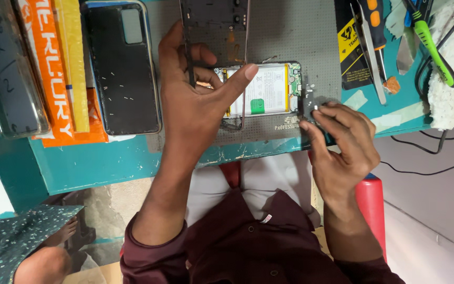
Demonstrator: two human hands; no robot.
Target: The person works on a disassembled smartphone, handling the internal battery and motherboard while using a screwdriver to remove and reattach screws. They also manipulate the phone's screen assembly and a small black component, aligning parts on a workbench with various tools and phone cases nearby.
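Lying opened on a grey work mat (pixel 290 31), the phone (pixel 261 89) shows its white battery and a green circuit board at its 3 o'clock end. The left hand (pixel 195 100) presses down on it, thumb stretched across the battery, fingers closed on a thin dark frame (pixel 214 21) rising toward 12 o'clock. The right hand (pixel 340 142), at 4 o'clock, pinches a small dark part (pixel 308 104) at the phone's end. The mat rests on a worn teal table (pixel 106 163). A black back cover (pixel 124 66) lies at 9 o'clock, tweezers (pixel 371 58) and a green-handled tool (pixel 434 44) at 2 o'clock.
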